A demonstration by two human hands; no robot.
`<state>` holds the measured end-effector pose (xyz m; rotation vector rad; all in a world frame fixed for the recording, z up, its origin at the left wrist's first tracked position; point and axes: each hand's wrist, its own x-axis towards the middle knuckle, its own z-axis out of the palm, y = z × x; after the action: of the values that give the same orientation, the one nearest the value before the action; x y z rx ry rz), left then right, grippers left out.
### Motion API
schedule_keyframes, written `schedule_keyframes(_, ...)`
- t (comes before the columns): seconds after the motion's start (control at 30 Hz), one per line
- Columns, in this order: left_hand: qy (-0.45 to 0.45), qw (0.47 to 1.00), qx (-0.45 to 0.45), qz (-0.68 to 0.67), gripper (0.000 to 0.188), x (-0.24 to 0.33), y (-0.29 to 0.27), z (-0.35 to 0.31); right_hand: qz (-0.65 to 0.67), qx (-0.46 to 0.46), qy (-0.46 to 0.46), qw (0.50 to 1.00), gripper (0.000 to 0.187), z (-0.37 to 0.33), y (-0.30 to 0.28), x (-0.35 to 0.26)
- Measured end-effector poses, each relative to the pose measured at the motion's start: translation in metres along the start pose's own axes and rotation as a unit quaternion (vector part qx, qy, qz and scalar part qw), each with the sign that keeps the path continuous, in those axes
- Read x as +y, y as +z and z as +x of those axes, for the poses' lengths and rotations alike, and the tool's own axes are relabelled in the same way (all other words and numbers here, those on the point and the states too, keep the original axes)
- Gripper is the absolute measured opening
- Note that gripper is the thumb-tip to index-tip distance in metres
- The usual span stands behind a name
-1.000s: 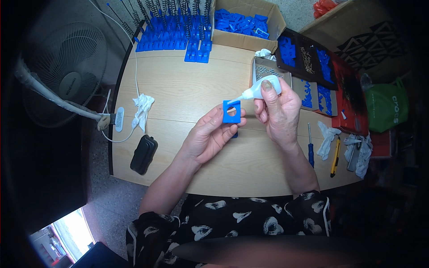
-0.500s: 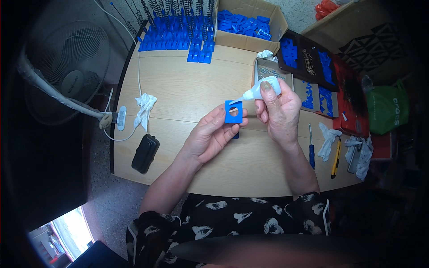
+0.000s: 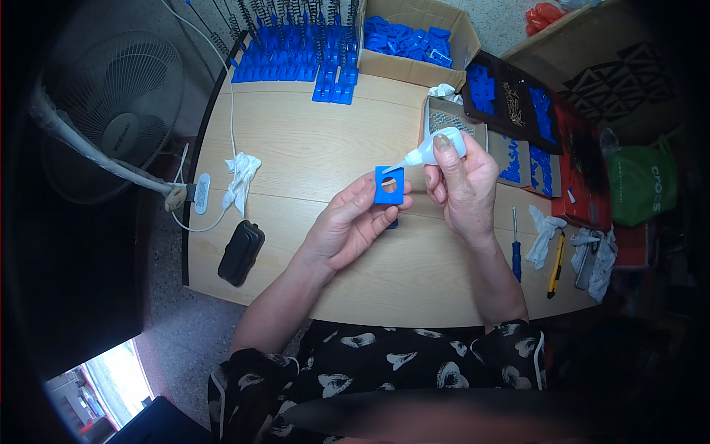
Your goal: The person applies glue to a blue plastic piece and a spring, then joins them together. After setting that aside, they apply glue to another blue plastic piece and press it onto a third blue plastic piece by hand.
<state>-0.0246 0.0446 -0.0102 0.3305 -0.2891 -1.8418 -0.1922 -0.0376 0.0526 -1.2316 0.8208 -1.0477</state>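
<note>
Over the middle of the table, my left hand grips a flat blue plastic piece with a round hole through it. Thumb and fingers pinch its left and lower edges, and part of another blue bit shows just below, mostly hidden. In my right hand is a small white squeeze bottle, tilted with its thin nozzle pointing down and left. The nozzle tip meets the upper part of the blue piece, or hovers right over it; which one I cannot tell.
At the back stand blue parts with black springs and a cardboard box of blue pieces. Trays of small parts line the right, near a screwdriver and yellow cutter. Leftward lie a black case and white cloth.
Hardly anything differs. The blue piece and the bottle appear shifted very slightly to the right, along with the whole view; both hands keep the same grip.
</note>
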Motion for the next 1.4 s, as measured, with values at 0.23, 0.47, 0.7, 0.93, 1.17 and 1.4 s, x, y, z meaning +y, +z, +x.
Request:
schedule_keyframes(0.23,-0.001,1.0,0.0,0.004,0.044,0.0002,0.0,0.0,-0.017,0.002,-0.007,1.0,0.024,-0.0021,0.0035,-0.0065)
schedule_keyframes(0.47,0.001,1.0,0.005,0.014,0.045,0.0001,-0.0006,0.0004,-0.046,0.004,-0.025,0.999,0.023,-0.0033,0.0047,-0.0076)
schedule_keyframes(0.7,-0.002,1.0,0.005,0.011,0.045,0.0001,0.0011,0.0008,-0.015,0.005,-0.016,1.0,0.022,-0.0024,0.0008,-0.0073)
schedule_keyframes(0.93,0.0,1.0,0.003,0.002,0.043,-0.0003,0.0,0.0,-0.035,0.002,-0.026,0.999,0.023,-0.0035,0.0029,-0.0075)
schedule_keyframes(1.17,-0.008,1.0,0.007,-0.028,0.05,0.0004,-0.0012,0.0015,-0.049,0.004,-0.035,0.998,0.022,-0.0051,0.0044,-0.0086)
schedule_keyframes(1.4,-0.008,1.0,0.011,-0.022,0.053,0.0006,-0.0018,0.0011,-0.09,0.014,-0.081,0.993,0.023,-0.0043,0.0076,-0.0027)
